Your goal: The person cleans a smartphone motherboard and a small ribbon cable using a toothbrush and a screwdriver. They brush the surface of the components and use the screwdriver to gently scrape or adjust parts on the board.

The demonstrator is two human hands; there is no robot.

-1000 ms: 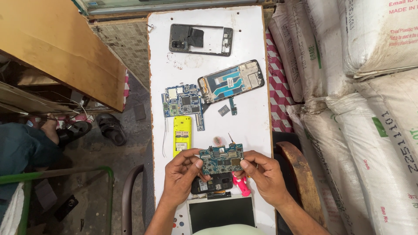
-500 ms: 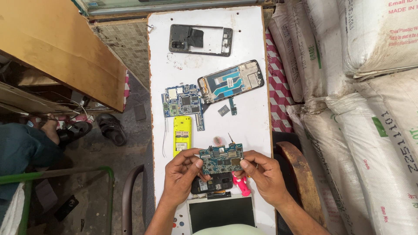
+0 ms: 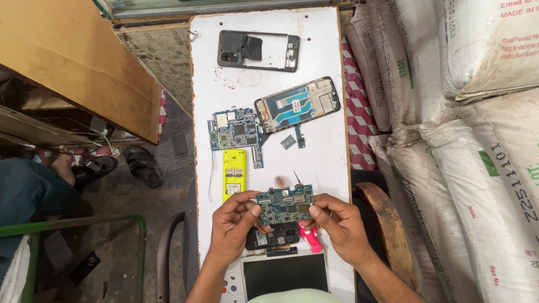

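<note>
Green circuit board (image 3: 285, 206), held at both ends.
Left hand (image 3: 236, 224) and right hand (image 3: 337, 224) pinch it above the white table (image 3: 325, 45).

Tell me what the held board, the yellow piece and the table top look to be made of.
Board: looks like matt teal laminate, studded with small metal cans and chips.
Yellow piece: probably foil or plastic wrap, smooth with a slight sheen.
Table top: seemingly white painted or laminated board; brown edge shows at the rim, surface scuffed.
</note>
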